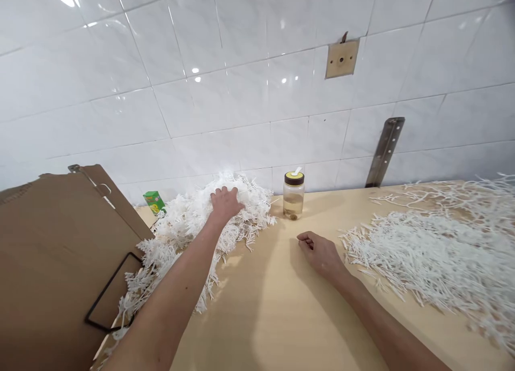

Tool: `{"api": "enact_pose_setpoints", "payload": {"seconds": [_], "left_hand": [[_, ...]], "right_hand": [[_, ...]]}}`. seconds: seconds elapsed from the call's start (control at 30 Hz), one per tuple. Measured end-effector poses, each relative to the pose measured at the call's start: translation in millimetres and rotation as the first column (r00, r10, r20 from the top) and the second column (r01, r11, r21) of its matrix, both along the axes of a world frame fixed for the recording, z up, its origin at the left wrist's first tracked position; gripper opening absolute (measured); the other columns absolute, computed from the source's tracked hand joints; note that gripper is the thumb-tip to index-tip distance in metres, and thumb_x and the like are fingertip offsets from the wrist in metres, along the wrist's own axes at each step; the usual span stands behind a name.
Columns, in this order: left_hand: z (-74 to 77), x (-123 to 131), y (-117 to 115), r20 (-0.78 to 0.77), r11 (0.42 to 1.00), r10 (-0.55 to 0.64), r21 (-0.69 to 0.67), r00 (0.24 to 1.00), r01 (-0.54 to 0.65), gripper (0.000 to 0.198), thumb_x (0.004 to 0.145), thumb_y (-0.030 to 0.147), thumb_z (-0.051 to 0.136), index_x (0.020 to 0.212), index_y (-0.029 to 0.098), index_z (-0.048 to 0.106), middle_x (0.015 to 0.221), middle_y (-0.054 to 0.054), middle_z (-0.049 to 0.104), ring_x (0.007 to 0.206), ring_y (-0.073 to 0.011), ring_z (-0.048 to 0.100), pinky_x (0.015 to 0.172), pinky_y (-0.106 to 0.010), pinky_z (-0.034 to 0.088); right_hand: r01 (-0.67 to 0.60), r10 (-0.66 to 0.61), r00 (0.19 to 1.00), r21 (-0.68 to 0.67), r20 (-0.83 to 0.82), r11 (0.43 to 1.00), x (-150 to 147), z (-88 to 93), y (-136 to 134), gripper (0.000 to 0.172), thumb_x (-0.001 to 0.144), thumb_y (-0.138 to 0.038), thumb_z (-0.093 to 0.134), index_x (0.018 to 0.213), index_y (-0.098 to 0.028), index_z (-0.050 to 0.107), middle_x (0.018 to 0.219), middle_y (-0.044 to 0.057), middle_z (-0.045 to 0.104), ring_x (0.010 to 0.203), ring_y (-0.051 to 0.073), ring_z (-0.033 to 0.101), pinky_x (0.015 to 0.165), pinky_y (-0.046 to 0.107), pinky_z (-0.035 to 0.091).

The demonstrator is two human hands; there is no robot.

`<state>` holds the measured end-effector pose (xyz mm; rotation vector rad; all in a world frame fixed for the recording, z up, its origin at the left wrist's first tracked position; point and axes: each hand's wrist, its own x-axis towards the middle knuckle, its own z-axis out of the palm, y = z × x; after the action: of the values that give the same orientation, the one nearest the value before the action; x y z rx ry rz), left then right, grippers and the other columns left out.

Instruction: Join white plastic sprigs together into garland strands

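My left hand (226, 203) lies spread on top of a heap of white shredded strips (189, 213) against the tiled wall. Its fingers are apart and rest on the pile. Over the table (277, 285), my right hand (319, 252) has its fingers curled in with the tips close together; whatever they might hold is hidden. To its right spreads a second, flatter pile of short white strips (426, 258). Between and behind the hands stands a clear jar (293, 202) with a dark and yellow lid, partly filled with pale liquid.
A large brown cardboard piece (60, 253) leans at the left, beside a black wire frame (107, 290). A small green box (154, 202) sits behind the heap. On the wall are a metal bracket (385, 152) and a socket plate (341, 59).
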<state>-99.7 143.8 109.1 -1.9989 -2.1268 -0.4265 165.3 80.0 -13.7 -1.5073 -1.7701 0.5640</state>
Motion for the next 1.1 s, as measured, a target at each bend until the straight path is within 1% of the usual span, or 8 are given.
{"api": "enact_pose_setpoints", "payload": {"seconds": [0.2, 0.37, 0.47, 0.57, 0.67, 0.77, 0.97, 1.1], "left_hand": [[53.1, -22.1, -6.1, 0.146, 0.968, 0.069, 0.231, 0.987, -0.102, 0.027, 0.084, 0.035, 0.058, 0.105, 0.018, 0.060, 0.107, -0.019, 0.063, 0.102, -0.0352, 0.058, 0.084, -0.042, 0.042], [118.7, -33.8, -23.4, 0.210, 0.813, 0.133, 0.536, 0.969, -0.228, 0.019, 0.088, 0.031, 0.051, 0.100, 0.022, 0.063, 0.107, -0.011, 0.065, 0.102, -0.0263, 0.059, 0.088, -0.036, 0.042], [127.9, -27.6, -38.6, 0.308, 0.822, 0.062, 0.523, 0.949, -0.223, 0.012, 0.083, 0.029, 0.057, 0.084, 0.020, 0.065, 0.096, -0.010, 0.067, 0.092, -0.0241, 0.060, 0.083, -0.035, 0.043], [102.3, -5.1, -54.2, 0.677, 0.950, -0.106, 0.285, 0.728, -0.127, 0.017, 0.073, 0.034, 0.067, 0.076, 0.018, 0.064, 0.068, -0.003, 0.062, 0.063, -0.0172, 0.056, 0.062, -0.029, 0.043], [51.8, 30.7, -67.2, 0.902, 0.968, -0.203, 0.244, 0.380, -0.063, 0.019, 0.067, 0.030, 0.070, 0.074, 0.016, 0.058, 0.062, 0.002, 0.055, 0.054, -0.0102, 0.049, 0.055, -0.022, 0.039], [-0.9, 69.6, -78.9, 0.968, 0.981, -0.191, 0.192, 0.161, 0.007, 0.022, 0.067, 0.029, 0.068, 0.081, 0.017, 0.056, 0.065, 0.003, 0.055, 0.050, -0.0085, 0.048, 0.051, -0.021, 0.038], [-55.5, 121.3, -104.9, 0.952, 0.986, -0.141, 0.110, 0.271, 0.127, 0.028, 0.072, 0.020, 0.062, 0.100, 0.020, 0.059, 0.057, 0.005, 0.053, 0.044, -0.0088, 0.043, 0.045, -0.020, 0.032], [-59.8, 132.5, -111.9, 0.952, 0.964, -0.195, 0.141, 0.238, 0.226, 0.028, 0.072, 0.014, 0.062, 0.099, 0.019, 0.059, 0.082, -0.002, 0.065, 0.055, -0.0097, 0.054, 0.048, -0.020, 0.039]], "right_hand": [[-0.020, 0.020, 1.000, 0.030, -0.005, 0.999, 2.8, -12.5, 3.6, 0.019, 0.080, -0.025, 0.048, 0.085, -0.023, 0.066, 0.085, 0.003, 0.074, 0.083, 0.022, 0.068, 0.074, 0.033, 0.049], [-0.030, 0.030, 0.999, 0.023, 0.011, 0.999, 3.7, -16.5, 7.4, 0.020, 0.080, -0.027, 0.047, 0.086, -0.022, 0.066, 0.085, 0.004, 0.073, 0.082, 0.021, 0.067, 0.072, 0.031, 0.047], [-0.035, 0.035, 0.999, 0.035, 0.002, 0.999, 3.4, -17.5, 8.8, 0.020, 0.079, -0.026, 0.048, 0.086, -0.022, 0.067, 0.086, 0.004, 0.074, 0.084, 0.022, 0.067, 0.074, 0.031, 0.047], [-0.008, 0.009, 0.999, 0.027, -0.051, 1.000, 2.3, -15.1, 8.4, 0.018, 0.076, -0.025, 0.052, 0.085, -0.022, 0.068, 0.087, 0.005, 0.074, 0.086, 0.023, 0.068, 0.077, 0.033, 0.049], [-0.024, 0.000, 0.973, -0.102, -0.229, 0.995, 2.1, -8.0, 4.8, 0.015, 0.077, -0.031, 0.057, 0.082, -0.021, 0.067, 0.080, 0.006, 0.072, 0.073, 0.021, 0.066, 0.067, 0.033, 0.051], [-0.201, -0.005, 0.823, -0.299, -0.567, 0.933, 2.8, 3.7, -1.6, 0.026, 0.079, -0.045, 0.063, 0.081, -0.019, 0.063, 0.073, 0.006, 0.069, 0.059, 0.018, 0.062, 0.052, 0.030, 0.051], [-0.488, 0.053, 0.438, -0.188, -0.897, 0.852, 5.0, 30.6, -16.7, 0.050, 0.081, -0.066, 0.057, 0.090, -0.017, 0.063, 0.081, 0.010, 0.068, 0.075, 0.021, 0.066, 0.065, 0.033, 0.056], [-0.504, 0.161, 0.562, -0.181, -0.812, 0.844, 21.5, 38.1, -20.8, 0.046, 0.074, -0.059, 0.070, 0.083, -0.015, 0.063, 0.072, 0.006, 0.065, 0.065, 0.017, 0.062, 0.056, 0.028, 0.050]]}}
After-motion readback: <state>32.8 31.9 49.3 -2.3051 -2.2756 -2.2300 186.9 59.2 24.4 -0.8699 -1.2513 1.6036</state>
